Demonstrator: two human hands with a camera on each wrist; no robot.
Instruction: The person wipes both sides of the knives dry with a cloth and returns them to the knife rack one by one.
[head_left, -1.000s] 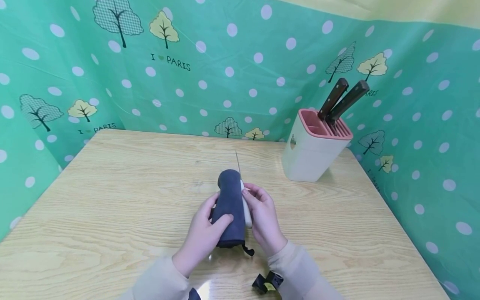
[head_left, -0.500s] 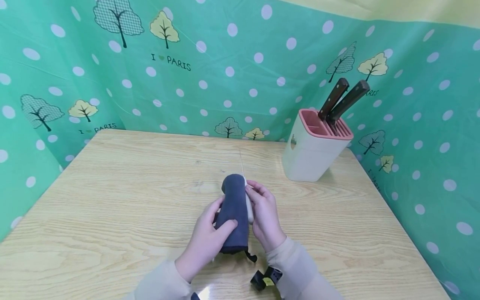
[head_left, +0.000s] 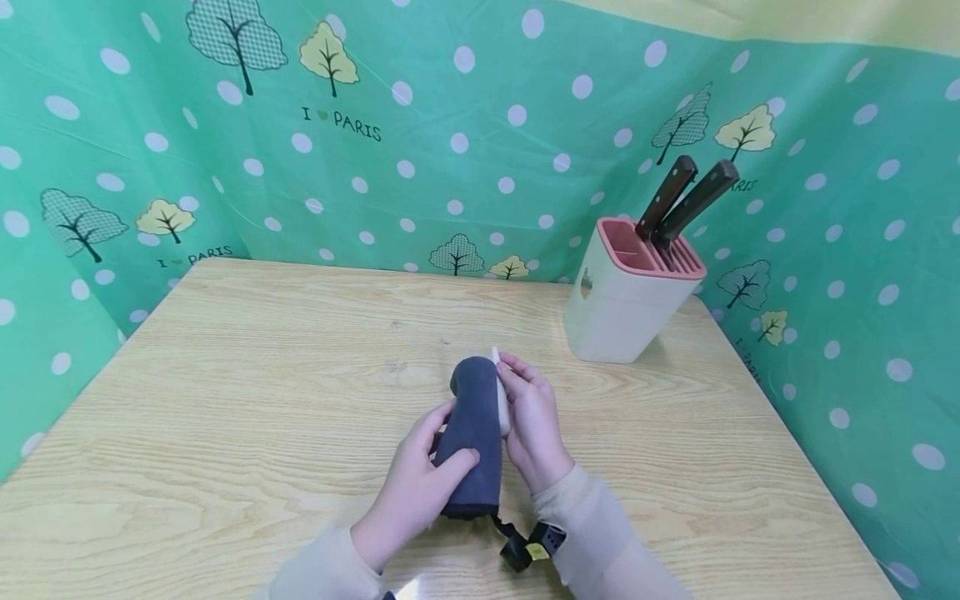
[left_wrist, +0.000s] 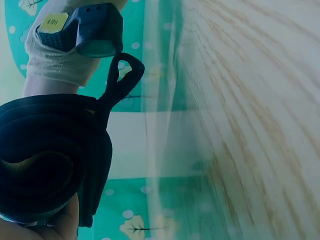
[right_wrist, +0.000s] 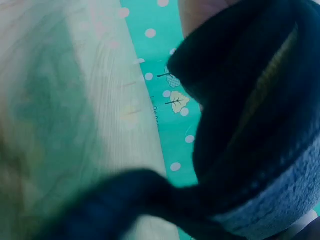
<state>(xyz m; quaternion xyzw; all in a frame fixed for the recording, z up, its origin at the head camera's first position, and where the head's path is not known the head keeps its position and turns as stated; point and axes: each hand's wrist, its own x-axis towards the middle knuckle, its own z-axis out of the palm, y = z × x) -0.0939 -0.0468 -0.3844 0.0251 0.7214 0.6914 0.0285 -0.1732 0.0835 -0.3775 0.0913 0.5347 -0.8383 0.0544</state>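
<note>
A dark blue rolled cloth (head_left: pixel 474 417) with black edging lies between both hands, low over the table. My left hand (head_left: pixel 416 479) grips it from the left, thumb across its top. A slim white piece (head_left: pixel 503 408) with a rounded near end runs along the roll's right side. My right hand (head_left: pixel 531 412) pinches this piece against the cloth, its fingertips near the white tip; I cannot tell what it is. In the left wrist view, the rolled cloth (left_wrist: pixel 50 165) shows its spiral end and a black loop (left_wrist: pixel 125 75). The right wrist view shows the cloth (right_wrist: pixel 250 125) close up, with a tan inner layer.
A white knife holder (head_left: pixel 626 312) with a pink slotted top stands at the back right, with two dark-handled knives (head_left: pixel 686 200) in it. A black wrist camera (head_left: pixel 525 546) sits on the right sleeve. A green dotted curtain (head_left: pixel 420 150) borders the wooden table (head_left: pixel 225 375).
The cloth and both hands have shifted slightly right, the cloth also toward the person. The thin line that stuck out past the white piece no longer shows; a white tip shows there instead.
</note>
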